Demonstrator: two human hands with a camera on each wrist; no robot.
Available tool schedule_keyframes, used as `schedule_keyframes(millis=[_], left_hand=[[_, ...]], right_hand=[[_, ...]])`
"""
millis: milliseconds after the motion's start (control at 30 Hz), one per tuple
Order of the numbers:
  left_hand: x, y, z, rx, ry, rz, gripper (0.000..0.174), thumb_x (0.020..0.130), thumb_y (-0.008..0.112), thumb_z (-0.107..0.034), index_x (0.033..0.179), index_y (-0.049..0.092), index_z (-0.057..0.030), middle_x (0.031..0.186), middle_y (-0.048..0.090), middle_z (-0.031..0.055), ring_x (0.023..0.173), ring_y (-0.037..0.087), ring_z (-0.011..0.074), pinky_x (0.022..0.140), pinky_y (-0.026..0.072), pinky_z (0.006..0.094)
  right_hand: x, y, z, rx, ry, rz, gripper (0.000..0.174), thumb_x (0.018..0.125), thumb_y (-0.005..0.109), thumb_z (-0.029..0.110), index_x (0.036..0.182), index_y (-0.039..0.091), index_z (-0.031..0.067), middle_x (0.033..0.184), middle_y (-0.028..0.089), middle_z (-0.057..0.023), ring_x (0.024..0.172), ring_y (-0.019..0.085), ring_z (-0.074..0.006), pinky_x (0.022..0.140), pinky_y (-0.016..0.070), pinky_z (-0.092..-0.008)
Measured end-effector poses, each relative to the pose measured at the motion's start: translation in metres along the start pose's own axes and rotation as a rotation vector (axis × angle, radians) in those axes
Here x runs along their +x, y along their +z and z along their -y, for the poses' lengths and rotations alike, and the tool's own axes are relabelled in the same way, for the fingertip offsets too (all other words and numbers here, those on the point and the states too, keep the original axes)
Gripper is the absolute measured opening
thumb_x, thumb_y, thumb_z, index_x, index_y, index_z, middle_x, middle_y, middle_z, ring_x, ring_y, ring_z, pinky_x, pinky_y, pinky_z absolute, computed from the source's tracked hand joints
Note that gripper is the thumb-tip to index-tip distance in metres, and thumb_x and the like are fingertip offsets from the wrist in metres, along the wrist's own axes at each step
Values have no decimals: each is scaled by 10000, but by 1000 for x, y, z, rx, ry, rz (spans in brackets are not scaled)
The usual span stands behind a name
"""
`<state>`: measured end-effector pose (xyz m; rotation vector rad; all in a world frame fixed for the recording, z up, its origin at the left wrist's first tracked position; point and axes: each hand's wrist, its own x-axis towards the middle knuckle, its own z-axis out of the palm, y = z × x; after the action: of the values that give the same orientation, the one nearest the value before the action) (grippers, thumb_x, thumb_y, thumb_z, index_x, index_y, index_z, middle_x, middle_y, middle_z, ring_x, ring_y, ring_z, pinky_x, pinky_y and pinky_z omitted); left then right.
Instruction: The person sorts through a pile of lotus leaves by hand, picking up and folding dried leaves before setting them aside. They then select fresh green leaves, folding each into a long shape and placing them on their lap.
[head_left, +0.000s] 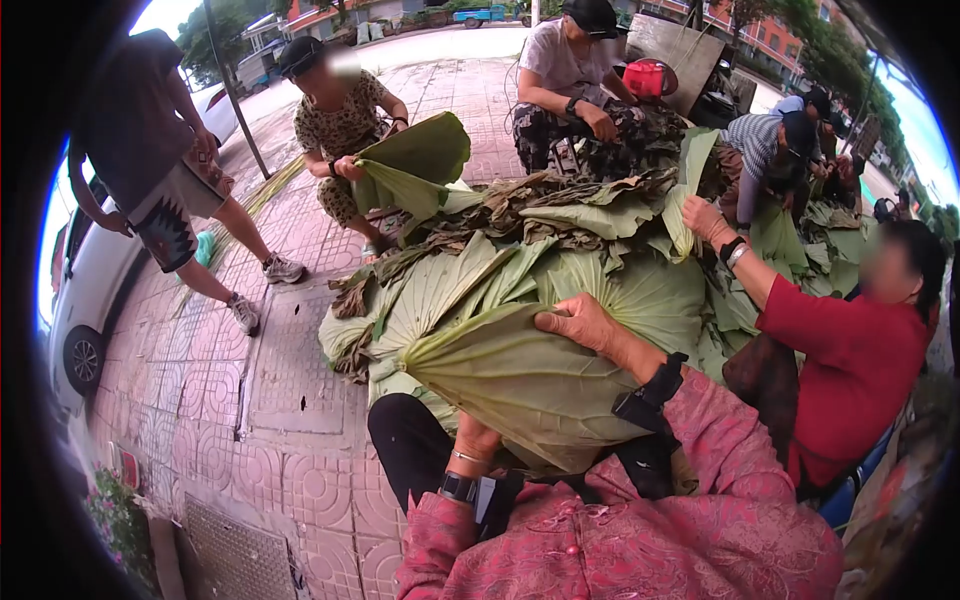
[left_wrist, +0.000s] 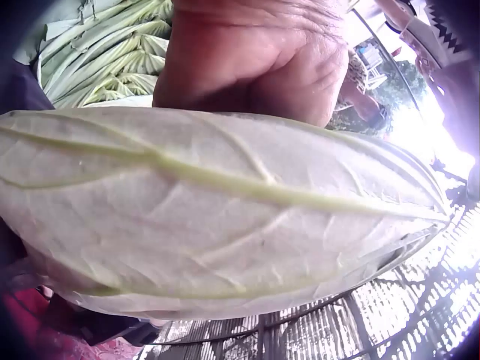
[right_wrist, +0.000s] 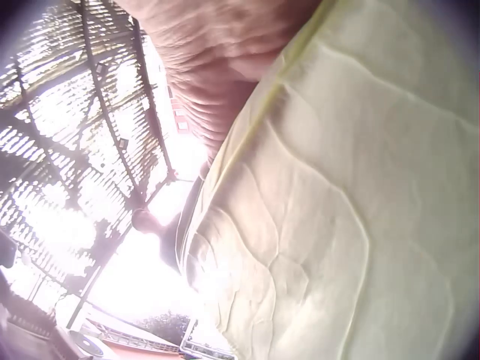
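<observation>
A large folded lotus leaf (head_left: 530, 385) stretches over the person's lap, its veined underside outward and its gathered point toward the left. At its upper edge the right hand (head_left: 592, 327) grips the leaf, thumb along the edge. The left hand (head_left: 477, 436) is under the lower edge, its fingers hidden behind the leaf. In the left wrist view, the leaf (left_wrist: 225, 202) crosses in front of the left palm (left_wrist: 251, 60). The right wrist view has the leaf (right_wrist: 352, 195) filling its right side, against the right hand (right_wrist: 217, 52).
Just ahead lies a big heap of lotus leaves (head_left: 640, 285), green and browned. Across it, a crouching person (head_left: 335, 130) holds another leaf (head_left: 425, 160). A person in red (head_left: 850, 350) sits close at the right. At the left are a standing person (head_left: 150, 130) and a white car (head_left: 95, 290).
</observation>
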<state>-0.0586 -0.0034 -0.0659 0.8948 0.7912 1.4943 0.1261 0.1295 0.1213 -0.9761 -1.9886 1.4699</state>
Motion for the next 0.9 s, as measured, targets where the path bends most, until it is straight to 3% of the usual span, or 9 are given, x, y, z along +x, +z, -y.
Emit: schedule_keyframes(millis=[67, 233, 333, 400, 533, 567, 667, 833, 900], left_hand=[[14, 21, -29, -619, -60, -114, 578, 913, 386, -508, 1333, 354, -111, 1332, 433, 94, 1201, 411, 240, 968, 347, 415], [-12, 51, -61, -103, -72, -326, 684, 872, 421, -571, 1354, 326, -94, 1320, 435, 101, 1190, 421, 254, 967, 334, 416], [-21, 78, -62, 143, -46, -283, 854, 791, 549, -597, 1387, 251, -63, 1321, 407, 150, 1223, 383, 251, 998, 298, 405], [-15, 87, -62, 223, 52, -167, 912, 763, 605, -580, 1387, 227, -33, 1322, 394, 163, 1236, 363, 248, 1015, 281, 400], [-15, 103, -69, -23, -171, -84, 783, 714, 747, -367, 1264, 346, 20, 1119, 529, 127, 999, 543, 214, 841, 462, 351], [-12, 111, -66, -83, -178, -175, 605, 711, 755, -194, 1177, 429, 12, 996, 582, 101, 845, 594, 194, 722, 506, 312], [-11, 103, -52, -105, -245, -313, 474, 728, 716, -101, 1120, 479, 20, 961, 598, 102, 818, 603, 200, 724, 509, 314], [-13, 87, -52, -184, -205, -386, 403, 746, 620, -39, 1122, 490, 23, 992, 603, 125, 825, 613, 233, 756, 514, 350], [-13, 82, -53, -236, -144, -403, 418, 748, 615, -38, 1137, 476, 28, 1011, 596, 130, 845, 609, 239, 770, 513, 359]], right_hand=[[8, -7, -1, -54, -20, -139, 614, 721, 646, 604, 698, 651, -9, 518, 484, 20, 529, 427, -46, 474, 378, -264], [22, -21, -4, -56, -76, -503, 621, 717, 649, 610, 580, 542, 14, 480, 353, 52, 496, 309, -45, 428, 289, -256], [26, -9, -15, 141, -51, -530, 576, 712, 679, 575, 654, 588, 8, 518, 450, 38, 485, 385, -45, 441, 345, -240], [23, 15, -15, 542, 45, -470, 550, 711, 700, 537, 758, 613, -4, 631, 544, 1, 547, 477, -75, 512, 410, -246], [18, 60, -33, 1030, 263, -422, 547, 723, 725, 455, 945, 610, -31, 884, 632, -73, 738, 590, -147, 689, 482, -282], [25, 66, -51, 1118, 300, -385, 566, 770, 688, 427, 1064, 560, -40, 954, 616, -96, 833, 584, -176, 757, 477, -318], [21, 75, -59, 1195, 205, -374, 484, 790, 681, 371, 1056, 567, -18, 943, 617, -82, 827, 583, -176, 760, 473, -319], [9, 56, -57, 516, -29, -449, 483, 807, 654, 372, 1070, 538, -17, 988, 605, -106, 927, 564, -174, 836, 419, -279], [6, 53, -87, 280, 60, -439, 570, 800, 644, 426, 1140, 500, -8, 1041, 587, -108, 965, 553, -168, 865, 401, -269]])
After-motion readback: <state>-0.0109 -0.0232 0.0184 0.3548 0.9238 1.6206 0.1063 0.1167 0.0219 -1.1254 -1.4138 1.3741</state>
